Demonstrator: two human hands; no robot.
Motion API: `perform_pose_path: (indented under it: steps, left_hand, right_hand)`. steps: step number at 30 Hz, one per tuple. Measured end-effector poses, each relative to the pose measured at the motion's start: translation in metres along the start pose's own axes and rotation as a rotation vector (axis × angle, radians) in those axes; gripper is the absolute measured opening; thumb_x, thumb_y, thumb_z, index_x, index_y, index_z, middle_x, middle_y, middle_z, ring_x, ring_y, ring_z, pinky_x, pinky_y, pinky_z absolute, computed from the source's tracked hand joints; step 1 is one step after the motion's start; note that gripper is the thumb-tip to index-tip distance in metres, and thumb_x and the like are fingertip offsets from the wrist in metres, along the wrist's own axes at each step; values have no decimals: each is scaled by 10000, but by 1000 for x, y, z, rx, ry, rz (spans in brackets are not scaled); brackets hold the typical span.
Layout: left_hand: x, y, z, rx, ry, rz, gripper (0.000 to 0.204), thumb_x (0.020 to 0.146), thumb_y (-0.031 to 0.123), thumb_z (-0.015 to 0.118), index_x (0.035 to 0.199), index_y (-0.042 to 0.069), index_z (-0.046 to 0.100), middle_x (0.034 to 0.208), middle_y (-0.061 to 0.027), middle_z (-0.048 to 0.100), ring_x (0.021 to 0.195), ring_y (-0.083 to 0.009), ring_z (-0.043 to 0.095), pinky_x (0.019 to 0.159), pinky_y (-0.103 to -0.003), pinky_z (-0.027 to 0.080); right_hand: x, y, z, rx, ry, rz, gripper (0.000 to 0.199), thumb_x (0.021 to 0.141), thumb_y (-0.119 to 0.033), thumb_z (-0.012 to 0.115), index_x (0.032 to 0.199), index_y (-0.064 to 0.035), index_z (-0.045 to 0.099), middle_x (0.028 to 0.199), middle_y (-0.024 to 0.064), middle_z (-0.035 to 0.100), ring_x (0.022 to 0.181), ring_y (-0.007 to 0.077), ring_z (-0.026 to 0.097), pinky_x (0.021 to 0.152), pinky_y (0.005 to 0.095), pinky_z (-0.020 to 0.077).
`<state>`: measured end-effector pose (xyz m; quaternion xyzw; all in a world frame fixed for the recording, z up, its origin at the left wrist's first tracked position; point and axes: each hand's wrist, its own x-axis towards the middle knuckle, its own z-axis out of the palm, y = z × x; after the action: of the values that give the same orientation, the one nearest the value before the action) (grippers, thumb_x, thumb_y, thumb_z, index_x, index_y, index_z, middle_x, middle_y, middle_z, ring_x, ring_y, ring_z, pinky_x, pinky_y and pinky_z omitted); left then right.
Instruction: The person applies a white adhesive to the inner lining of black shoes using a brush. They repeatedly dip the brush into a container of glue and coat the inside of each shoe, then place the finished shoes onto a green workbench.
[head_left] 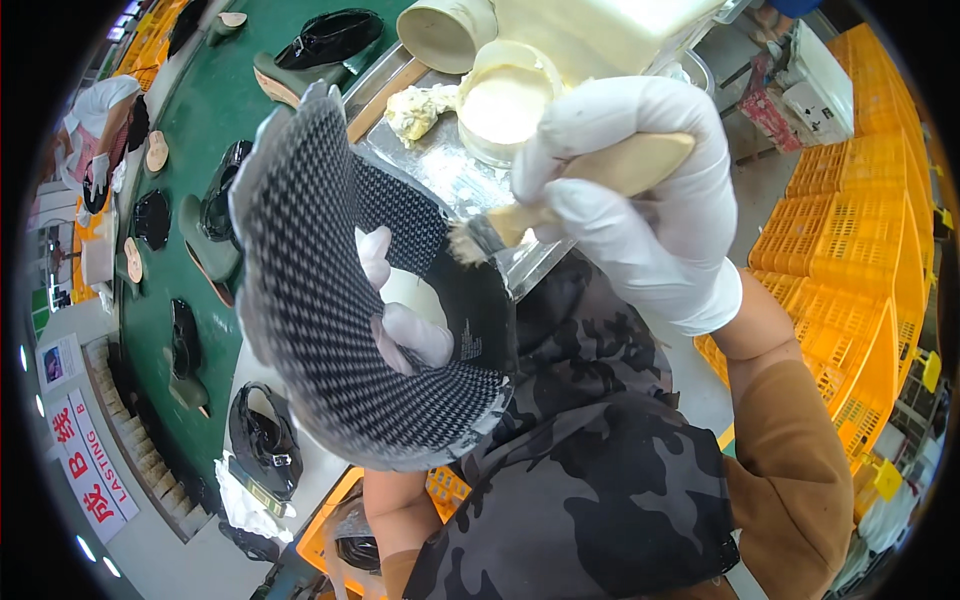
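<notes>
2 gloved hands work here: the right hand [640, 190] is clenched around a wooden-handled brush [560, 200], bristles touching a black textured shoe sole [320, 290], which the left hand [405, 300] grips from inside; a glue pot [505, 100] sits on the metal tray's [440, 170] far edge.

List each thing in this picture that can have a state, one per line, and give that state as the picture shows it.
Shoe upper: held up, bent into a curve, lining showing.
Left hand: gloved, fingers inside the shoe upper.
Right hand: gloved, closed around the brush handle.
Brush: bristles at the shoe upper's edge.
Glue jar: open, holding pale paste.
Metal tray: smeared, with a lump of paste.
Shoes on lasts: lying on the green conveyor belt.
</notes>
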<state>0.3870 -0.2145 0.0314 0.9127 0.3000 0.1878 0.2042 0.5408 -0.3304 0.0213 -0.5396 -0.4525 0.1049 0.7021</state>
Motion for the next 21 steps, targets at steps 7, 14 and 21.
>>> perform_pose_path:
  steps: [7, 14, 21]
  left_hand:
    - [-5, -35, 22, -161, 160, 29, 430, 763, 66, 451, 1190, 10, 440, 1181, -136, 517, 1093, -219, 504, 970, -326, 363]
    - [-7, -49, 11, -230, 193, 265, 358, 787, 115, 450, 1128, 8, 462, 1097, -126, 520, 993, -214, 535, 945, -345, 413]
    - [-12, -51, 22, -272, 247, 224, 370, 845, 162, 417, 1187, 20, 416, 1155, -134, 490, 1032, -218, 518, 967, -357, 380]
  right_hand:
    - [-9, -13, 3, 8, -185, 260, 236, 839, 67, 535, 1024, -13, 413, 863, 84, 552, 686, 113, 536, 601, 216, 445]
    - [-19, -28, 11, 436, 179, 267, 274, 842, -205, 624, 957, -74, 414, 708, 119, 563, 516, 156, 547, 512, 261, 475]
    - [-32, -21, 4, 321, -6, 266, 265, 833, -113, 621, 972, -53, 403, 765, 134, 579, 580, 143, 570, 558, 252, 484]
